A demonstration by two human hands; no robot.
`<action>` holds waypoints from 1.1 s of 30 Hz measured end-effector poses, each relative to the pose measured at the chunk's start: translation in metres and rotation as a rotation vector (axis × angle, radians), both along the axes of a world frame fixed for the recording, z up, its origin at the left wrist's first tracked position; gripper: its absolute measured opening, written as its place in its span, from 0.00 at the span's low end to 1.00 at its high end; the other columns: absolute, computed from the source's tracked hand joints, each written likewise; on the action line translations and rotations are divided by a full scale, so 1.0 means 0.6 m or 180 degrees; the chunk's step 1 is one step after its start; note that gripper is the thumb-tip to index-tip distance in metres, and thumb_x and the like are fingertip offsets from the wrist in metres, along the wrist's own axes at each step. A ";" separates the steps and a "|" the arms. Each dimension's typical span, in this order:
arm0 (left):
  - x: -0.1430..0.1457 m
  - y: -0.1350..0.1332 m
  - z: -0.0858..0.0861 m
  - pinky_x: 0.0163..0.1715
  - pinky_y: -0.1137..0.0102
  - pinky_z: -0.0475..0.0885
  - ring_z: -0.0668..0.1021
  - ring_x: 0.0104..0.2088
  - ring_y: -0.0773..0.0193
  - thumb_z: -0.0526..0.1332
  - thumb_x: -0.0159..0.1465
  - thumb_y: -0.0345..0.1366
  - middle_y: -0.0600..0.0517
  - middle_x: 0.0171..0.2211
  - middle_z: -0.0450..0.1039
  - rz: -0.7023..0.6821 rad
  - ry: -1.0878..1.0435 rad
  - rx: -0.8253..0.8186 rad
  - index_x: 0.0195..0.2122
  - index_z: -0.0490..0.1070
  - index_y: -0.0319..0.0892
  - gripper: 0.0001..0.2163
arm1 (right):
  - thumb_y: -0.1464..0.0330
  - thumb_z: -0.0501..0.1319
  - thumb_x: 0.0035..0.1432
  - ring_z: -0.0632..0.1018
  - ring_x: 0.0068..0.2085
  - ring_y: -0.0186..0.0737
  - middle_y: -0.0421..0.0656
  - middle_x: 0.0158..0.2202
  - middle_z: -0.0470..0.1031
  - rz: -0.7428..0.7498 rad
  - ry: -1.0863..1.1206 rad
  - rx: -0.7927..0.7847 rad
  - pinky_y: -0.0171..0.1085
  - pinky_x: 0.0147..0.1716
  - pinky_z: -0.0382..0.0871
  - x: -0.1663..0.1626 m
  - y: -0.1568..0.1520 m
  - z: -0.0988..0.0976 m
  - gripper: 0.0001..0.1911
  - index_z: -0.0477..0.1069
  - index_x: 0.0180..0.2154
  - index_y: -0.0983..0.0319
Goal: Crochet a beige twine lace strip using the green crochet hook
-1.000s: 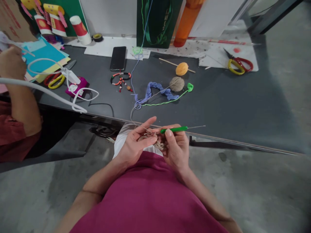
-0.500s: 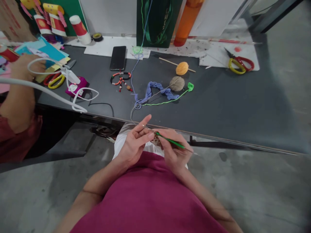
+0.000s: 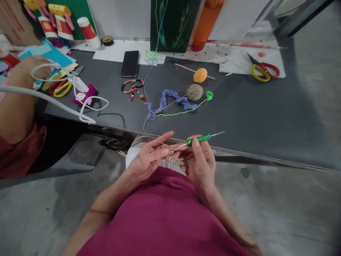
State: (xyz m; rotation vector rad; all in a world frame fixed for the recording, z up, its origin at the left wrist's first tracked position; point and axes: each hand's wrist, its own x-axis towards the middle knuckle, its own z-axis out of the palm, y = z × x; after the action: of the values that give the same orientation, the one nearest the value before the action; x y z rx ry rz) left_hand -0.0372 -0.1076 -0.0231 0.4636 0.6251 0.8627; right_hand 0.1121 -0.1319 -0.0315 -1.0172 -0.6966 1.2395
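My right hand [image 3: 201, 160] is closed on a crochet hook [image 3: 199, 139] with a green handle, its metal tip reaching left to the work. A small beige crochet piece [image 3: 174, 160] is pinched in my left hand [image 3: 149, 156], whose index finger is stretched out with yarn over it. From there the beige yarn runs up over the table edge to a beige yarn ball [image 3: 194, 92]. Beside that ball lie a wavy blue crochet strip [image 3: 170, 94] and a green yarn strand ending in a small green piece [image 3: 209, 95].
On the dark table [image 3: 253, 117] lie a phone [image 3: 130, 64], a beaded bracelet [image 3: 132, 86], a yellow yarn ball [image 3: 200, 75] by a stick, and scissors [image 3: 263, 71]. A green bag [image 3: 173, 26] and an orange bottle [image 3: 207, 25] stand behind. At left, a person's arm [image 3: 18, 96] rests near white cables.
The hook has swung up: its handle now points right and slightly upward rather than down. My right hand has turned and moved right, and more of the beige piece shows.
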 end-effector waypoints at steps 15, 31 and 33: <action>0.012 -0.003 -0.008 0.44 0.68 0.72 0.79 0.35 0.67 0.78 0.55 0.34 0.56 0.33 0.81 0.0583 0.0420 0.0339 0.57 0.81 0.48 0.27 | 0.70 0.66 0.68 0.87 0.32 0.39 0.40 0.39 0.89 -0.0430 -0.1761 0.1560 0.36 0.27 0.82 -0.005 -0.002 -0.018 0.07 0.80 0.45 0.53; -0.003 0.001 -0.007 0.47 0.67 0.73 0.81 0.38 0.64 0.77 0.57 0.35 0.55 0.32 0.81 0.0133 0.0316 -0.0029 0.64 0.76 0.49 0.32 | 0.59 0.61 0.72 0.82 0.26 0.37 0.39 0.34 0.82 -0.0687 -0.1496 0.0752 0.38 0.25 0.80 0.001 -0.016 -0.029 0.06 0.73 0.44 0.53; -0.003 0.003 -0.005 0.43 0.70 0.72 0.79 0.34 0.68 0.78 0.56 0.35 0.57 0.30 0.79 0.0154 0.0253 -0.0101 0.59 0.79 0.48 0.29 | 0.57 0.60 0.72 0.83 0.27 0.40 0.39 0.33 0.82 -0.0617 -0.1221 0.0682 0.40 0.27 0.81 0.002 -0.014 -0.027 0.07 0.72 0.44 0.51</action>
State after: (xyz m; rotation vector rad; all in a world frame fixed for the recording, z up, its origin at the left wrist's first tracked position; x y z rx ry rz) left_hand -0.0391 -0.1060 -0.0262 0.4574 0.7244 0.8822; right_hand 0.1135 -0.1404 -0.0479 -1.1248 -0.9793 0.7891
